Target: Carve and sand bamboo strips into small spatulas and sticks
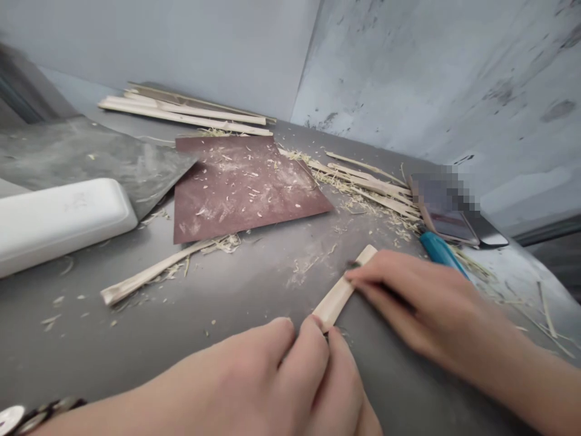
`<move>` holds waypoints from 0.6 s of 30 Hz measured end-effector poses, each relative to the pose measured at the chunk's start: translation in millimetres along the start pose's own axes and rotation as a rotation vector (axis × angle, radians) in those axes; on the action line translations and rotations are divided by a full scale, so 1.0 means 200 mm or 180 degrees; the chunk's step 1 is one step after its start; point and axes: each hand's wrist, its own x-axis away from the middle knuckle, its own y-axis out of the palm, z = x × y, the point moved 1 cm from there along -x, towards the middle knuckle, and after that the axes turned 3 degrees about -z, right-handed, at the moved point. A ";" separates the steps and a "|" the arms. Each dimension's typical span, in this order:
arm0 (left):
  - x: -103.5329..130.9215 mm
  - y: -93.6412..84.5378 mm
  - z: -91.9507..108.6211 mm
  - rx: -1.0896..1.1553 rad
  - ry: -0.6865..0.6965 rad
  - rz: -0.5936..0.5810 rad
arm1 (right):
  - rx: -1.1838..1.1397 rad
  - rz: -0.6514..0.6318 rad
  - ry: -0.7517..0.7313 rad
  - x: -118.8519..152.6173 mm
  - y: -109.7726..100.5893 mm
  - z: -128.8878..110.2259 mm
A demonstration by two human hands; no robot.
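My left hand (pixel 295 369), at the bottom middle of the head view, has its fingers closed on the near end of a flat, pale wooden strip (pixel 336 301). The strip lies slanted, its far end pointing up and right. Over that far part, my right hand (pixel 417 297) is closed in a pinch against the wood. A small dark bit shows at its fingertips, too blurred and covered to name. The near end of the strip is hidden by my left fingers.
A reddish-brown sheet (pixel 245 188) dusted with shavings lies ahead, beside a grey sheet (pixel 149 163) and a white case (pixel 59 221). Wooden strips (pixel 181 112) rest by the wall, more (pixel 372 184) to the right. A phone (pixel 447 218) and blue-green handle (pixel 440 254) sit near my right hand.
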 end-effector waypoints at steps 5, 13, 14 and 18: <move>0.00 0.00 -0.01 0.0001 0.0005 -0.0017 | 0.0115 0.0038 0.0032 0.00 0.00 -0.01; 0.00 0.01 -0.02 0.0012 0.0035 0.0029 | 0.0068 -0.0003 -0.0048 0.01 0.00 0.02; 0.00 0.01 -0.02 0.0030 0.0034 0.0026 | 0.0040 -0.0015 -0.0031 0.01 0.00 0.02; 0.00 -0.01 -0.03 0.0022 0.0054 0.0012 | 0.0329 0.0150 0.0153 0.01 0.00 0.00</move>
